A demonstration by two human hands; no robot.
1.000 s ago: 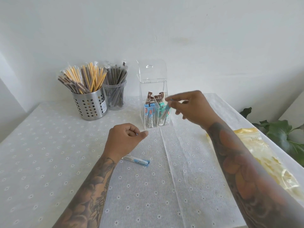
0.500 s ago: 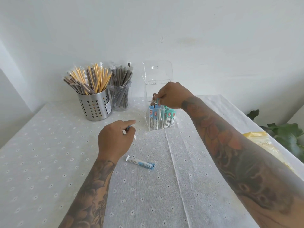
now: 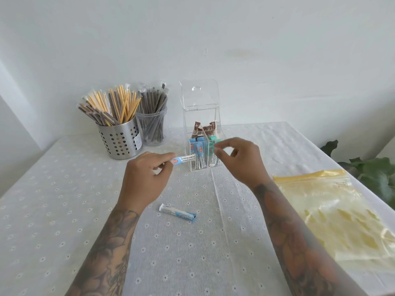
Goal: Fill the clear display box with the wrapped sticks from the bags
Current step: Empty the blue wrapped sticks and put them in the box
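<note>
Near the frame centre, the left hand [image 3: 145,178] pinches a blue wrapped stick [image 3: 184,159] whose far end points right, to the clear display box [image 3: 203,133]. The right hand [image 3: 239,161], just right of the box front, pinches a green stick [image 3: 213,144]. A second blue stick [image 3: 177,213] lies on the tablecloth [image 3: 53,210] below the left hand.

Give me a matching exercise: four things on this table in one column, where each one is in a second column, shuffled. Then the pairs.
Things
1. blue stick in the left hand
2. loose blue stick
3. yellow bag
4. steel cup

Places
A. flat by the table's right edge
B. far left, full of straws
C. lying between the forearms
D. pinched, pointing at the clear display box

Pairs: 1-D, 2-C, 3-A, 4-B
</note>
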